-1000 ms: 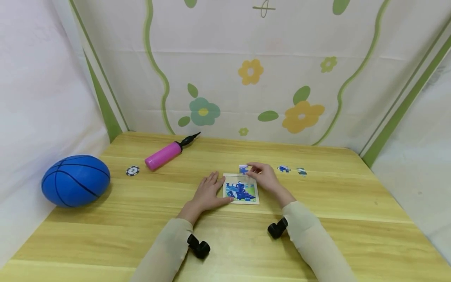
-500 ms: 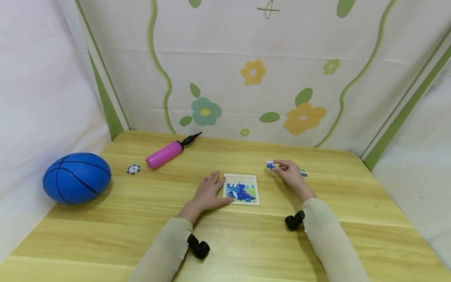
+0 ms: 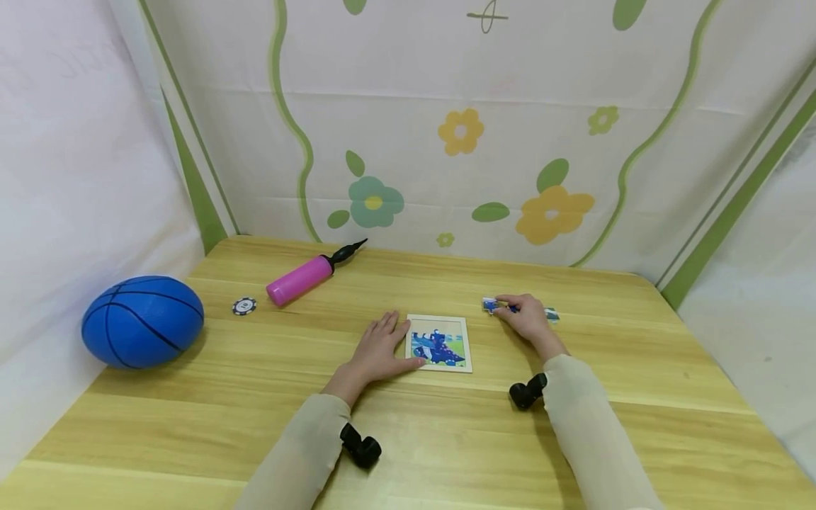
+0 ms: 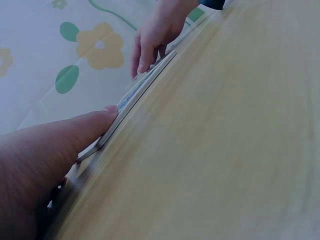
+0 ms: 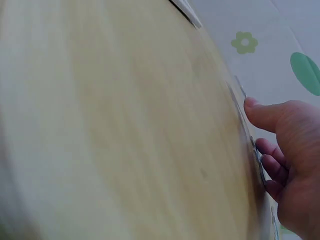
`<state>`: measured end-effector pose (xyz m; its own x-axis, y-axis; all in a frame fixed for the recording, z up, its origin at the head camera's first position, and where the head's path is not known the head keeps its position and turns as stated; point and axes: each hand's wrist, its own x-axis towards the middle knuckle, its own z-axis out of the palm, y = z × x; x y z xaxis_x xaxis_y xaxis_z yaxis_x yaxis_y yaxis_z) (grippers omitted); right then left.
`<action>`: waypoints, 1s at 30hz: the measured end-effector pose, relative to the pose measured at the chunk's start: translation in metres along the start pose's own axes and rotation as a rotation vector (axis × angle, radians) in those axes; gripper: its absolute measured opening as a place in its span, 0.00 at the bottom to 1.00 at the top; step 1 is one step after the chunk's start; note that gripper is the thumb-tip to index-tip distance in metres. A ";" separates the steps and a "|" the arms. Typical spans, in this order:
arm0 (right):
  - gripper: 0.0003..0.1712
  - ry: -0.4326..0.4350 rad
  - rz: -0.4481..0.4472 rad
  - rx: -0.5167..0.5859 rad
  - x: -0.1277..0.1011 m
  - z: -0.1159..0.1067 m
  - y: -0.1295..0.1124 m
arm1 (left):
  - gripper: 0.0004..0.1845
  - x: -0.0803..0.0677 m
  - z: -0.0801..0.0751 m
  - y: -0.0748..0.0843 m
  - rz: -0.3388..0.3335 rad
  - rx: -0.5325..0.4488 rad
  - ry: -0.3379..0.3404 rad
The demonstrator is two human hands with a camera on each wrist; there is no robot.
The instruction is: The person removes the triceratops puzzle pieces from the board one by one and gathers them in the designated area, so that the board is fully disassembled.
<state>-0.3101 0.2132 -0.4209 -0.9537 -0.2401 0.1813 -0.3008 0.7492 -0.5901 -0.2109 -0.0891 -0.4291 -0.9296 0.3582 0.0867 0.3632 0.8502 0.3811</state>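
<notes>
Since a second ago my right hand (image 3: pixel 525 316) has left the board (image 3: pixel 439 343) and carried the piece (image 3: pixel 490 305) off to the board's far right; half a second ago it hung a little above the worktop (image 3: pixel 408 418), now it lies down on the wood. My grip there is a light pinch, fingertips on the piece's right edge. The piece is small, flat, blue and white, its long side running left to right. My left hand (image 3: pixel 380 346) has not moved: fingers straight, flat on the worktop, thumb against the board's left edge. The board is thin, square, pale-rimmed, with a blue picture. Two more pieces (image 3: pixel 552 314) lie beside my right hand.
</notes>
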 end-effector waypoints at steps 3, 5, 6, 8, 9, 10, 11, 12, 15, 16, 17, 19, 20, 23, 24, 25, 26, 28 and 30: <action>0.19 0.017 -0.027 -0.091 0.000 0.002 -0.003 | 0.45 0.000 0.000 0.000 0.006 -0.001 0.006; 0.19 0.017 -0.022 -0.134 0.001 0.003 -0.005 | 0.45 0.000 0.000 0.001 0.001 -0.002 0.005; 0.19 0.014 -0.015 -0.147 0.001 0.003 -0.006 | 0.46 0.000 0.000 0.001 -0.001 -0.001 0.005; 0.19 0.004 0.002 -0.169 0.001 0.004 -0.007 | 0.46 0.000 -0.001 0.001 -0.005 0.000 0.004; 0.19 -0.004 0.018 -0.171 0.001 0.005 -0.008 | 0.46 0.000 -0.001 0.001 -0.006 0.001 0.004; 0.20 -0.012 0.032 -0.170 0.001 0.005 -0.009 | 0.46 0.000 -0.001 0.001 -0.007 0.001 0.002; 0.20 -0.019 0.045 -0.168 0.000 0.005 -0.009 | 0.46 0.000 -0.001 0.001 -0.008 0.004 0.001; 0.20 -0.026 0.050 -0.171 0.000 0.005 -0.009 | 0.46 0.000 -0.001 0.001 -0.007 0.005 0.000; 0.21 -0.049 0.075 -0.170 -0.001 0.005 -0.010 | 0.46 0.000 -0.001 0.002 -0.006 0.006 0.001; 0.21 -0.053 0.076 -0.171 -0.001 0.004 -0.010 | 0.46 0.000 -0.001 0.002 -0.005 0.006 0.001; 0.22 -0.059 0.077 -0.175 -0.001 0.003 -0.011 | 0.46 0.000 -0.001 0.002 -0.004 0.005 0.000; 0.22 -0.067 0.078 -0.173 -0.001 0.002 -0.011 | 0.46 0.000 0.000 0.002 -0.005 0.004 -0.005; 0.23 -0.071 0.077 -0.171 -0.001 0.002 -0.011 | 0.46 -0.001 0.000 0.002 -0.006 0.002 -0.008; 0.24 -0.077 0.075 -0.155 -0.001 -0.001 -0.011 | 0.46 -0.001 0.000 0.002 -0.011 0.001 -0.013; 0.25 -0.074 0.075 -0.146 -0.001 -0.002 -0.012 | 0.46 -0.001 0.000 0.002 -0.013 0.001 -0.011; 0.26 -0.076 0.071 -0.138 0.000 -0.003 -0.012 | 0.46 -0.001 0.000 0.002 -0.012 -0.001 -0.007; 0.26 -0.072 0.072 -0.123 0.000 -0.004 -0.013 | 0.46 -0.001 0.000 0.002 -0.011 -0.001 -0.003; 0.27 -0.056 0.070 -0.080 -0.001 -0.006 -0.015 | 0.46 -0.002 0.000 0.002 -0.007 -0.001 0.002; 0.27 -0.041 0.064 -0.022 -0.001 -0.007 -0.017 | 0.46 -0.002 0.000 0.002 -0.003 -0.002 0.005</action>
<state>-0.3036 0.2050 -0.4050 -0.9701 -0.2160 0.1107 -0.2394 0.7770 -0.5821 -0.2087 -0.0885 -0.4282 -0.9311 0.3537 0.0895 0.3600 0.8506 0.3833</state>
